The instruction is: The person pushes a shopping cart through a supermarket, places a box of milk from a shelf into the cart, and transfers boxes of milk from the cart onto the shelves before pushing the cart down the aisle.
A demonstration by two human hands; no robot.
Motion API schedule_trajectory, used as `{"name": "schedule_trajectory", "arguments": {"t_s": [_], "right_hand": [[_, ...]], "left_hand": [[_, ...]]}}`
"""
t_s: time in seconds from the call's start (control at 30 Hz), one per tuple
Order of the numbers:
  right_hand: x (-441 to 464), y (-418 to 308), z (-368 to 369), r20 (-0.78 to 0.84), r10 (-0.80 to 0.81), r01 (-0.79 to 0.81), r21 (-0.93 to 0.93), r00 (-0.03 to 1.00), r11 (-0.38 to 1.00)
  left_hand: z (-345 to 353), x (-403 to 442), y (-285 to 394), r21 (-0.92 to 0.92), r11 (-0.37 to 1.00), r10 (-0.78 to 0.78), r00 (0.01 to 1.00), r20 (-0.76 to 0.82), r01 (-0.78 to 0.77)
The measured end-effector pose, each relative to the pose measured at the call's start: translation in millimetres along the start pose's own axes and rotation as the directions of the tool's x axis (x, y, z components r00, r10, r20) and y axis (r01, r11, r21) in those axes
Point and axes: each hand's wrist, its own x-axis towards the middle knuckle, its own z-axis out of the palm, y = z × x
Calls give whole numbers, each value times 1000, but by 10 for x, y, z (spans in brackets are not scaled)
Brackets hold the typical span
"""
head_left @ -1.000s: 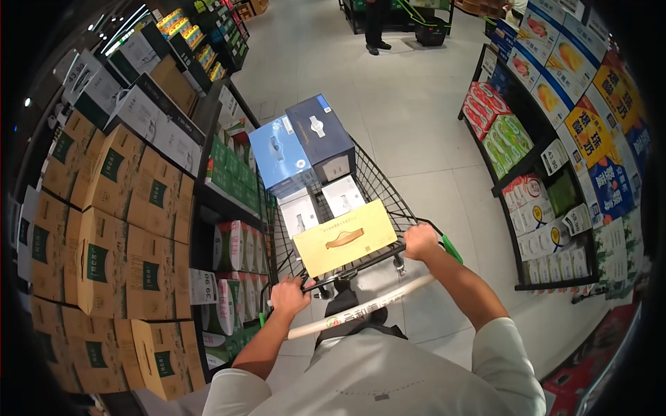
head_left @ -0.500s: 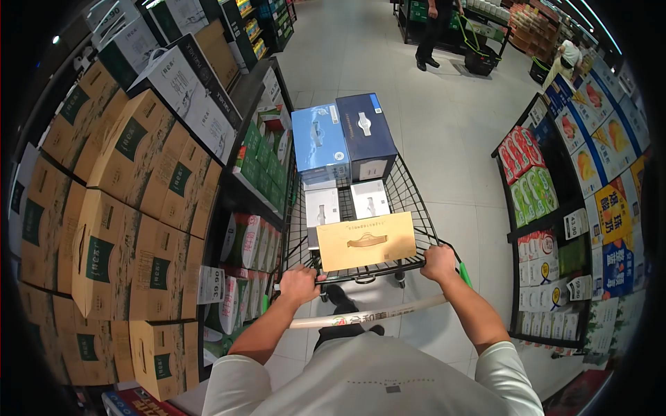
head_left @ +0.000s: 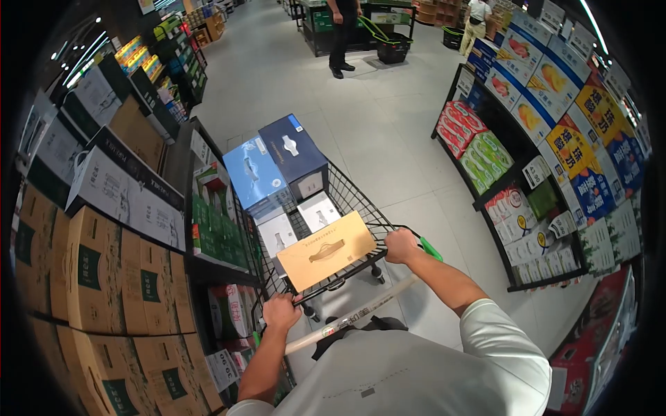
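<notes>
My left hand [head_left: 282, 312] is closed around the near left corner of a black wire shopping cart [head_left: 352, 197]. At the near right corner my right hand [head_left: 402, 247] grips the frame, beside a green end piece. The cart's pale handlebar [head_left: 361, 313] runs between my forearms, close to my body. A yellow carton [head_left: 350, 239] with a carry handle lies across the near end of the cart. Beyond it sit two white boxes [head_left: 318, 211]. A light blue box [head_left: 239, 163] and a dark navy box [head_left: 295, 149] stand at the far end.
Stacked brown cartons [head_left: 97, 270] and a low shelf [head_left: 184, 156] line the left, very close to the cart. On the right stands a display rack [head_left: 454, 170] of packaged goods. Ahead, a person [head_left: 343, 31] stands near a black basket [head_left: 393, 50] on the tiled floor.
The cart now points more to the left in view, its far end swung left. My right hand appears higher, my left lower. Both keep hold, and the surroundings have shifted.
</notes>
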Motion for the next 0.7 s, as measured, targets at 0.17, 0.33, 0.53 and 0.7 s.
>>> {"name": "schedule_trajectory", "arguments": {"t_s": [0.17, 0.33, 0.53, 0.7], "right_hand": [[174, -164, -168, -23, -43, 42, -34, 999, 999], [482, -249, -297, 15, -64, 65, -56, 998, 996], [700, -316, -434, 109, -49, 57, -74, 993, 996], [945, -349, -495, 71, -51, 55, -42, 996, 998]], "left_hand": [[-31, 230, -273, -40, 998, 41, 999, -13, -42], [-101, 486, -457, -12, 998, 61, 998, -11, -61], [-85, 717, -615, -64, 996, 61, 998, -3, -61], [-70, 963, -752, -82, 997, 17, 1000, 19, -16]]}}
